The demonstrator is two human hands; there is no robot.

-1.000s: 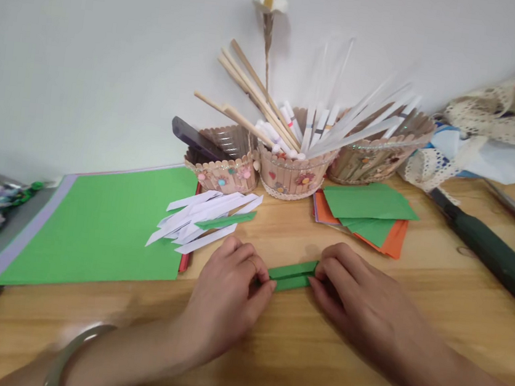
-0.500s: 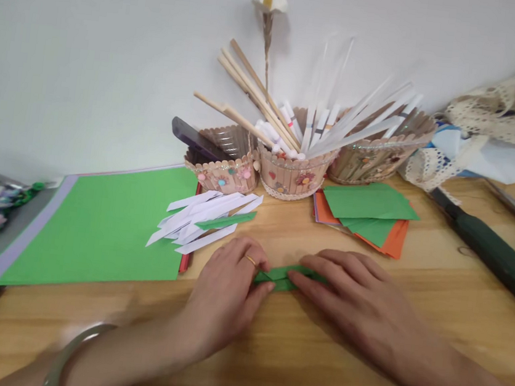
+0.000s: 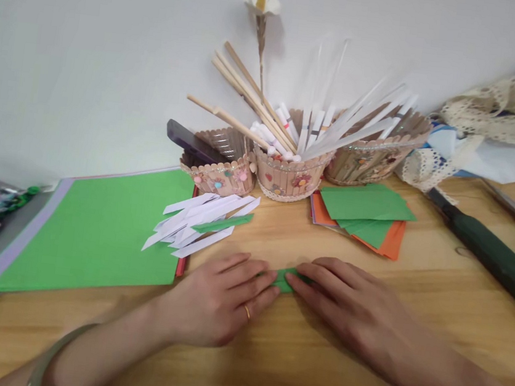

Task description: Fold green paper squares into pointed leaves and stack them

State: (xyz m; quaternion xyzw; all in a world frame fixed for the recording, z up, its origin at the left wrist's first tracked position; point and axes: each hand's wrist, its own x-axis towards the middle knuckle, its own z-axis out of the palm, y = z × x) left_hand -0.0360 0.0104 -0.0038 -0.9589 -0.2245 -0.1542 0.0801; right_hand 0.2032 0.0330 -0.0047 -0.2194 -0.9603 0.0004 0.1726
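A small folded green paper strip (image 3: 285, 278) lies on the wooden table (image 3: 357, 378) near its middle, mostly covered by both hands. My left hand (image 3: 220, 294) lies flat on the strip's left end, fingers stretched out, a ring on one finger. My right hand (image 3: 343, 299) presses flat on its right end, fingers extended toward the left hand. Only a short piece of green shows between the fingertips.
A large green sheet (image 3: 95, 230) lies at left, beside a pile of folded white strips (image 3: 198, 223). Behind stand three stick-built baskets (image 3: 290, 175) with sticks and strips. Green and orange squares (image 3: 368, 218) sit right of centre; a dark-handled tool (image 3: 492, 254) and lace (image 3: 494, 114) lie far right.
Both hands have flattened and slid together over the green strip, which showed as a longer piece before. The left hand turned flat, fingers stretched out.
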